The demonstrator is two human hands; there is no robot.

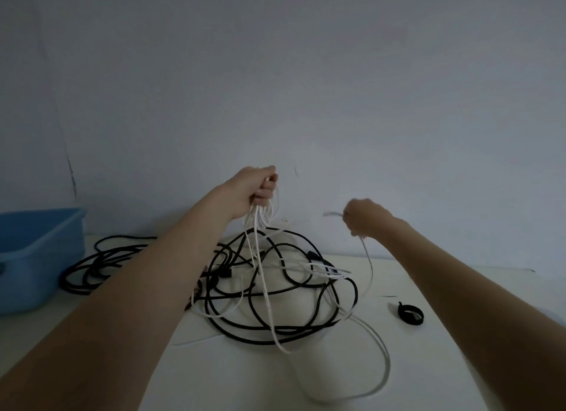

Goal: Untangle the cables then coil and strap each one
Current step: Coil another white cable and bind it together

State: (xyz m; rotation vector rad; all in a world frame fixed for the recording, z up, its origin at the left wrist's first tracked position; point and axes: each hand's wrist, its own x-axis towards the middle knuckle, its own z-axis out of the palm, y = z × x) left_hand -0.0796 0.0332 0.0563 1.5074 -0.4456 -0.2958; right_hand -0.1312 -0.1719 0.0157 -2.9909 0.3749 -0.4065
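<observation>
A tangle of black cables (275, 291) lies on the white table (245, 380), with a white cable (384, 349) threaded through it. My left hand (255, 190), raised above the pile, grips several hanging loops of the white cable. My right hand (363, 217) is lifted to the right and pinches the white cable near its end, whose tip sticks out to the left. From that hand the cable drops to the table and curves round toward the front. A second bunch of black cable (92, 266) lies at the left.
A blue plastic bin (36, 251) stands at the table's left edge. A small black strap loop (410, 314) lies on the table to the right of the tangle. A plain wall rises just behind the table.
</observation>
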